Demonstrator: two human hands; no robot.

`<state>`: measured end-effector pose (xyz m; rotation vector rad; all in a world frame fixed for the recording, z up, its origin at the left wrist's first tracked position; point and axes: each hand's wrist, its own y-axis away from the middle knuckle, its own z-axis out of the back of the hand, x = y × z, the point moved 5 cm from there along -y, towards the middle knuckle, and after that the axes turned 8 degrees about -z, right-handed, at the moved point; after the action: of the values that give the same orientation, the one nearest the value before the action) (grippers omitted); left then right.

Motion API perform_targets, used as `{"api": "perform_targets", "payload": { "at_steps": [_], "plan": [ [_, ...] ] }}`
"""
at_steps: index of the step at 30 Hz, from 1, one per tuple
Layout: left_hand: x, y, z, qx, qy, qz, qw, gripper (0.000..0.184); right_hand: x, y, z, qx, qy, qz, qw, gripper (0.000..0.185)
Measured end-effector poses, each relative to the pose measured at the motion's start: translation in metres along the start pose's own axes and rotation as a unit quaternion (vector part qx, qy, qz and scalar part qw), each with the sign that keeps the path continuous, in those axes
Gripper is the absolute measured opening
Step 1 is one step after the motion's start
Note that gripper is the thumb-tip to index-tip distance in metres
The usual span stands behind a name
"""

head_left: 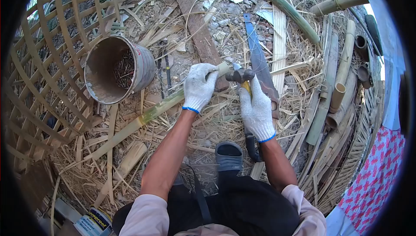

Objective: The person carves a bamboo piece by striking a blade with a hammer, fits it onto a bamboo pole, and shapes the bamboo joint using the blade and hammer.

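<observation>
My left hand, in a white knit glove with a blue cuff, is closed around a split bamboo length near its upper end. That length slants from lower left up to a wooden plank. Gripped in my right hand, gloved the same way, is a hammer with a dark metal head and some yellow on its handle. The hammer head is just right of the bamboo's end; whether they touch I cannot tell. Below my right hand shows a black curved piece, partly hidden. A handsaw lies behind the hammer.
A bucket with nails inside stands tipped toward me at left, beside a woven bamboo lattice. The brown plank lies ahead. Bamboo poles line the right side. Shavings cover the ground; a labelled tub sits lower left.
</observation>
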<state>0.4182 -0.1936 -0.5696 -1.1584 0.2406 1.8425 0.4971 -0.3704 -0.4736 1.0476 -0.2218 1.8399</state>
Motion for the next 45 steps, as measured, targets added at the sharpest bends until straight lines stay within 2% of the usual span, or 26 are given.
{"api": "perform_targets", "payload": {
  "at_steps": [1, 3, 7, 9, 10, 13, 14, 15, 16, 17, 19, 21, 22, 30, 33, 35, 39, 41, 42, 44, 45],
  "plan": [
    [0.0, -0.002, 0.003, -0.002, -0.002, -0.005, 1.0, 0.012, -0.004, 0.002, -0.002, -0.003, -0.003, 0.004, 1.0, 0.064],
    [0.005, -0.005, 0.003, 0.035, 0.02, 0.051, 0.998, 0.012, -0.01, 0.007, -0.001, -0.022, -0.006, 0.006, 1.0, 0.065],
    [0.004, -0.004, 0.004, 0.051, 0.025, 0.065, 0.996, 0.011, -0.004, 0.017, 0.003, -0.027, -0.03, -0.018, 0.999, 0.06],
    [-0.017, -0.001, 0.004, 0.005, -0.036, -0.107, 0.994, 0.012, 0.005, 0.022, 0.007, -0.022, -0.045, 0.002, 0.999, 0.06],
    [-0.026, 0.002, 0.002, 0.039, -0.126, -0.186, 0.974, 0.013, 0.003, 0.023, 0.006, -0.018, -0.047, 0.0, 0.999, 0.059],
    [-0.031, 0.002, 0.002, 0.027, -0.171, -0.203, 0.964, 0.012, 0.002, 0.027, 0.006, -0.026, -0.069, 0.024, 0.997, 0.06],
    [-0.031, 0.003, 0.002, 0.026, -0.17, -0.201, 0.964, 0.012, -0.002, 0.029, 0.008, 0.011, -0.047, -0.036, 0.998, 0.065],
    [-0.025, -0.004, 0.011, -0.032, -0.083, -0.083, 0.993, 0.011, -0.006, 0.03, 0.007, 0.011, -0.045, -0.035, 0.998, 0.065],
    [-0.017, -0.007, 0.019, -0.089, 0.005, 0.036, 0.995, 0.011, -0.012, 0.031, 0.006, 0.008, -0.045, -0.032, 0.998, 0.065],
    [-0.009, -0.007, 0.025, -0.142, 0.094, 0.154, 0.973, 0.012, -0.016, 0.031, 0.005, 0.004, -0.045, -0.029, 0.999, 0.065],
    [-0.009, -0.004, 0.041, -0.121, 0.066, 0.155, 0.978, 0.015, -0.021, 0.031, 0.005, 0.003, -0.032, -0.036, 0.999, 0.063],
    [-0.02, -0.002, 0.042, -0.034, -0.018, 0.002, 0.999, 0.014, -0.024, 0.03, 0.003, 0.004, -0.02, -0.042, 0.999, 0.06],
    [-0.015, 0.003, 0.036, -0.015, -0.022, -0.013, 1.0, 0.014, -0.024, 0.028, 0.001, 0.0, -0.024, -0.03, 0.999, 0.06],
    [-0.006, 0.016, 0.02, -0.02, -0.084, -0.071, 0.994, 0.013, -0.004, 0.025, 0.006, 0.007, -0.061, 0.003, 0.998, 0.059],
    [-0.01, 0.011, 0.021, -0.016, -0.066, -0.07, 0.995, 0.014, -0.012, 0.023, 0.007, 0.012, -0.035, -0.009, 0.999, 0.059],
    [-0.014, 0.007, 0.018, -0.022, -0.042, -0.071, 0.996, 0.012, -0.02, 0.025, 0.006, 0.035, -0.026, -0.064, 0.997, 0.063],
    [-0.006, 0.001, 0.014, -0.012, -0.04, -0.086, 0.995, 0.01, -0.015, 0.025, 0.009, 0.029, -0.017, -0.056, 0.998, 0.062],
    [-0.012, 0.0, 0.015, 0.018, -0.072, -0.146, 0.987, 0.011, -0.008, 0.024, 0.009, 0.063, -0.02, -0.096, 0.993, 0.063],
    [-0.011, 0.001, 0.014, 0.018, -0.072, -0.144, 0.987, 0.011, -0.007, 0.023, 0.008, 0.065, -0.019, -0.095, 0.993, 0.063],
    [-0.009, 0.002, 0.012, 0.004, -0.078, -0.135, 0.988, 0.012, 0.003, 0.017, 0.006, 0.041, -0.024, -0.012, 0.999, 0.064],
    [-0.009, 0.003, 0.012, 0.004, -0.078, -0.133, 0.988, 0.012, 0.007, 0.015, 0.006, 0.043, -0.024, -0.013, 0.999, 0.064]
  ]
}}
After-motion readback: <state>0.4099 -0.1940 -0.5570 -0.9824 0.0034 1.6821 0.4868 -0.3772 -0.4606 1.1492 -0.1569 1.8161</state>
